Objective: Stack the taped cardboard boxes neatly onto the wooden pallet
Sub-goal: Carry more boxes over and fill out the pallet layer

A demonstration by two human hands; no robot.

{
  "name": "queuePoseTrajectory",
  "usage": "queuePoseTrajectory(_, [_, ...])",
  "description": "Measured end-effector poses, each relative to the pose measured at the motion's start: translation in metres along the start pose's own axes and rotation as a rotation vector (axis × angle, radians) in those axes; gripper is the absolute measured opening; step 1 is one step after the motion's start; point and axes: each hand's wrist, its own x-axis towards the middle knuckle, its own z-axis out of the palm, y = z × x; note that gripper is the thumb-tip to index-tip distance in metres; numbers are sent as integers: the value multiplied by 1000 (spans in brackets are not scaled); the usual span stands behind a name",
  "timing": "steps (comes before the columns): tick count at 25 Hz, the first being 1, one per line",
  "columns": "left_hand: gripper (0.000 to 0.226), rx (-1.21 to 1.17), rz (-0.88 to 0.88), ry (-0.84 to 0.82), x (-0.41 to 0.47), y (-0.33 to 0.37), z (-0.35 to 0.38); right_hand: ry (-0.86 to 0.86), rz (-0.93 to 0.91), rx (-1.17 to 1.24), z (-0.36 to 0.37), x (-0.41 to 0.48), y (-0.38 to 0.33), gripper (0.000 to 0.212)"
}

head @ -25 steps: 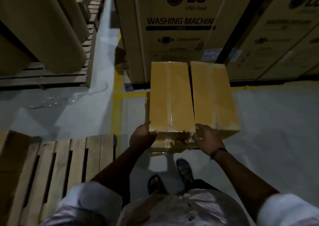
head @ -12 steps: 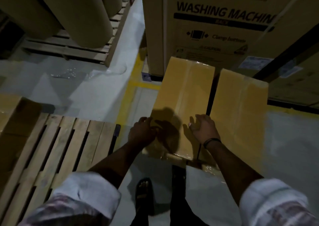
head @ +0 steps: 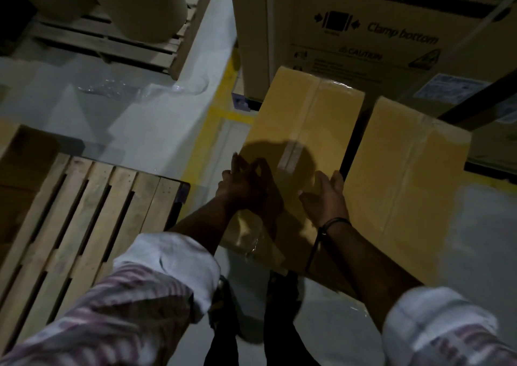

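Two taped cardboard boxes stand side by side on the floor in front of me. My left hand [head: 246, 189] grips the left edge of the left box [head: 305, 125]. My right hand [head: 324, 197] holds its right edge, fingers reaching into the dark gap beside the right box [head: 411, 186], thumb on top. The shadow of my hands falls across the taped seam. The wooden pallet [head: 92, 211] lies low at the left, with another brown box [head: 22, 169] on its far-left part, cut off by the frame.
A tall washing-machine carton [head: 363, 29] stands right behind the two boxes. Large paper rolls [head: 134, 2] rest on another pallet [head: 112, 46] at the upper left. Crumpled clear plastic [head: 140, 88] lies on the grey floor, and a yellow line [head: 223, 113] runs past the boxes.
My hands slid from the near end of the left box forward along its two side edges. The view has moved closer and swung to the left.
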Motion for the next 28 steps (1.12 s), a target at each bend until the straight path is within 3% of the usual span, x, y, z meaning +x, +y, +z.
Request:
queuePoseTrajectory(4, [90,-145,-87,76,-11,2,3,-93,-59,-62,0,0,1,94])
queuePoseTrajectory(11, [101,-212,-161,306,-105,-50,0,-137,-255,-263,29,-46,-42,107])
queuePoseTrajectory(18, [111,-441,-613,476,-266,-127,4,-233,-615,-616,75,-154,-167,94])
queuePoseTrajectory(23, [113,-600,-844,601,-380,-211,44,-327,-897,-754,159,-251,-232,87])
queuePoseTrajectory(28, [110,-634,-1023,677,-485,-298,81,-455,-1034,-821,255,-356,-274,89])
